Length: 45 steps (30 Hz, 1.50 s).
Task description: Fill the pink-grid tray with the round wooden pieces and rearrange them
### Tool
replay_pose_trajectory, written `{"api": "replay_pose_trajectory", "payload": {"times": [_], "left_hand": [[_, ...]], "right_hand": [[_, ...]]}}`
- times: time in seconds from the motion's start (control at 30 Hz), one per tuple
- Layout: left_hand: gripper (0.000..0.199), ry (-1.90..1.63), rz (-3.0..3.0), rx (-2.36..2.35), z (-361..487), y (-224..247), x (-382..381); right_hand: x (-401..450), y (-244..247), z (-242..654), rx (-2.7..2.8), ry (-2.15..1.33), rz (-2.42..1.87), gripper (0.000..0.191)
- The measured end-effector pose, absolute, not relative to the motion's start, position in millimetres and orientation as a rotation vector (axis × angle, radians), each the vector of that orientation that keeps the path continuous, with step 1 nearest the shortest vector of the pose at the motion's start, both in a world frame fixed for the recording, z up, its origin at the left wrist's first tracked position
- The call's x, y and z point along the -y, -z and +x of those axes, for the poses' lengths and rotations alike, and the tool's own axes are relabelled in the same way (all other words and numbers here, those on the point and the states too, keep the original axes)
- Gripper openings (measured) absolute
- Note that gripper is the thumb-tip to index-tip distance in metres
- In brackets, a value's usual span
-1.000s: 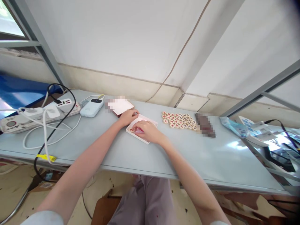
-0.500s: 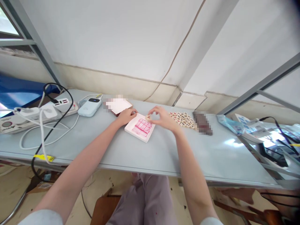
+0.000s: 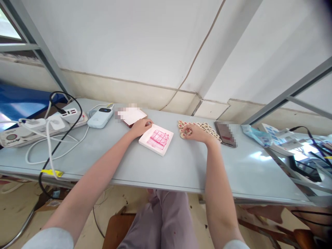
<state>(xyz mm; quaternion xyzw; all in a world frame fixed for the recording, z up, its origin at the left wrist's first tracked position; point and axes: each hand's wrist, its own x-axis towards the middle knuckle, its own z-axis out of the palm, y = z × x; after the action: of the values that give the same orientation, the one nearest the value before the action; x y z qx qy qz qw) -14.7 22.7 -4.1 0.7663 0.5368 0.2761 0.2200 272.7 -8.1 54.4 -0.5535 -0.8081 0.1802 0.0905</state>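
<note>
A thick white box [image 3: 156, 139] lies flat on the desk, a pink grid marked on its top. My left hand [image 3: 141, 128] is at its far left corner, the fingers closed against the edge. Farther right, round wooden Chinese chess pieces [image 3: 211, 131] with red and dark characters are spread in a close group. Over the left side of this group is my right hand [image 3: 196, 133], thumb and fingertips pinched at a piece; the fingers partly cover it. Some pieces are hidden under that hand.
Behind my left hand is a brown-edged open box [image 3: 132, 117], partly blurred. A phone [image 3: 226, 134] lies right of the pieces. At left are a pale blue power bank [image 3: 100, 118], a power strip [image 3: 15, 136] and looping cables. A plastic bag [image 3: 256, 135] lies right.
My right hand has moved right, from over the white box, where it pinched a chess piece, to the group of pieces. My left hand has stayed at the box.
</note>
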Motion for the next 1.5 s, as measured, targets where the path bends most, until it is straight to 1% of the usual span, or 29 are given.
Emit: {"api": "replay_pose_trajectory", "payload": {"times": [0.07,0.13,0.23,0.33,0.43,0.57,0.67,0.73,0.83,0.87,1.03,1.1,1.2,1.4,1.47,1.5], "left_hand": [[0.029,-0.762,2.122,-1.48,-14.9,4.8,-23.4],[0.029,-0.763,2.131,-1.474,-15.0,5.2,-23.9],[0.028,-0.771,2.134,-1.469,-15.0,4.8,-23.6],[0.027,-0.772,2.125,-1.463,-14.7,3.6,-22.5],[0.027,-0.765,2.119,-1.478,-14.6,3.1,-22.0],[0.027,-0.759,2.137,-1.489,-15.0,5.6,-24.0],[0.027,-0.757,2.152,-1.477,-15.4,8.5,-26.3],[0.028,-0.758,2.165,-1.466,-15.7,9.8,-27.3],[0.027,-0.777,2.193,-1.455,-16.0,10.6,-28.0],[0.027,-0.783,2.2,-1.451,-16.1,10.6,-28.2],[0.027,-0.786,2.202,-1.428,-16.2,10.1,-28.0],[0.027,-0.794,2.21,-1.415,-16.3,9.9,-27.6],[0.026,-0.804,2.239,-1.4,-16.6,10.0,-27.5],[0.026,-0.786,2.228,-1.41,-16.6,11.2,-28.7],[0.026,-0.788,2.235,-1.416,-16.5,11.2,-28.7],[0.026,-0.784,2.238,-1.415,-16.4,11.0,-28.7]], "right_hand": [[7.2,-53.5,272.2,2.395,-0.572,-1.656,0.012],[5.7,-51.8,271.1,2.402,-0.591,-1.639,0.016],[1.7,-46.7,267.9,2.417,-0.474,-1.632,0.025],[-1.5,-41.6,267.8,2.418,-0.383,-1.689,0.026],[0.4,-45.0,271.3,2.353,-0.447,-1.673,0.027],[9.0,-58.9,263.3,2.223,-0.537,-1.458,0.024],[15.0,-57.0,239.2,2.341,-0.605,-1.274,0.022],[18.9,-47.1,217.8,2.499,-0.644,-1.17,0.025],[24.9,-29.5,189.0,2.618,-0.481,-1.213,0.036],[26.7,-25.4,182.2,2.624,-0.44,-1.217,0.037],[30.6,-19.8,173.0,2.677,-0.54,-1.176,0.029],[30.3,-19.9,175.0,2.655,-0.478,-1.199,0.027],[30.3,-20.4,176.2,2.598,-0.421,-1.227,0.037],[31.7,-26.3,177.1,2.604,-0.594,-1.362,0.059],[30.9,-26.9,179.5,2.635,-0.616,-1.324,0.057],[30.4,-26.8,180.4,2.653,-0.616,-1.294,0.052]]}}
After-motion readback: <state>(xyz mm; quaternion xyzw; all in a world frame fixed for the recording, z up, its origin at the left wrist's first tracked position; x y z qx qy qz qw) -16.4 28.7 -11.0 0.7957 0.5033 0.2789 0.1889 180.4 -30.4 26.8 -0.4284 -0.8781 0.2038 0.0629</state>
